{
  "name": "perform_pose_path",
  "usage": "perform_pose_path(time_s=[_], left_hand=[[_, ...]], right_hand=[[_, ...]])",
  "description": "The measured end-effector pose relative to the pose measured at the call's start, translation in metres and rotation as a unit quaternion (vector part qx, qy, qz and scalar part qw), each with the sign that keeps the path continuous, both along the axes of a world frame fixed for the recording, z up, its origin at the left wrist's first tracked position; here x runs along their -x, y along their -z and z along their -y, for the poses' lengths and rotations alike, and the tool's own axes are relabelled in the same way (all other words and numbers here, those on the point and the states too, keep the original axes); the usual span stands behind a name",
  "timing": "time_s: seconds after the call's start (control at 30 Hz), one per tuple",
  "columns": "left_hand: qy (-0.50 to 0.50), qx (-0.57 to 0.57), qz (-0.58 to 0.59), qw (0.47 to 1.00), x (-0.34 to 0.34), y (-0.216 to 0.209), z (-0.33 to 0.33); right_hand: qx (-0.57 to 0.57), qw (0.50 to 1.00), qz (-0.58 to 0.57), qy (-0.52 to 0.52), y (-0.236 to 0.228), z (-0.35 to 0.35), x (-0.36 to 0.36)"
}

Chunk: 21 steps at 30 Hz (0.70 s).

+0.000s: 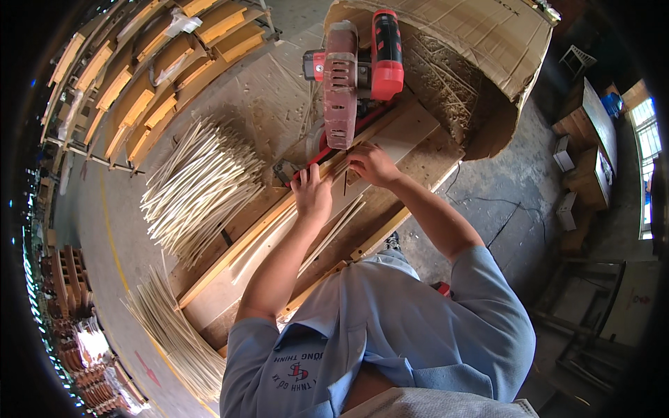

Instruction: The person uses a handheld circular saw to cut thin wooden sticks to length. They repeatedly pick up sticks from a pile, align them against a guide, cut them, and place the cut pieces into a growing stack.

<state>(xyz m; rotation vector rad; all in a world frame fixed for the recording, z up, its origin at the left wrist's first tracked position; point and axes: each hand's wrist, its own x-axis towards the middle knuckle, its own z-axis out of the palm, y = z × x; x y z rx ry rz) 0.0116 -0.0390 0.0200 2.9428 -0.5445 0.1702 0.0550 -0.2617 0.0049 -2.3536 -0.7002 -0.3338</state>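
Note:
A red miter saw [341, 87] stands ahead of me on a wooden bench, its pale, dusty guard over the bench's long wooden fence [237, 253]. Beside the saw's base, my left hand [313, 195] presses thin wooden sticks against the fence, fingers bent over its top. Just right of the guard's lower end, my right hand [373, 166] is closed round the sticks' other stretch; the palms hide much of them. Several loose thin sticks [331, 235] lie on the bench near my left forearm. Whether the blade is spinning I cannot tell.
A big pile of pale sticks [198, 188] lies left of the saw, with a longer bundle [174, 334] nearer me. A large cardboard box [481, 42] with offcuts stands behind the saw. Racks of wooden parts [146, 76] are far left. A cable [512, 205] crosses the floor at right.

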Motion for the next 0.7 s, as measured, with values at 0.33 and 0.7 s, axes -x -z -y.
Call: perform_pose_path(time_s=[0.33, 0.7], left_hand=[[0.005, 0.003, -0.007, 1.000, 0.001, -0.004, -0.002], [0.013, -0.005, -0.012, 1.000, 0.001, -0.008, -0.003]], right_hand=[[0.005, 1.000, -0.017, -0.002, 0.001, -0.001, -0.004], [-0.016, 1.000, -0.010, 0.007, 0.001, -0.001, -0.005]])
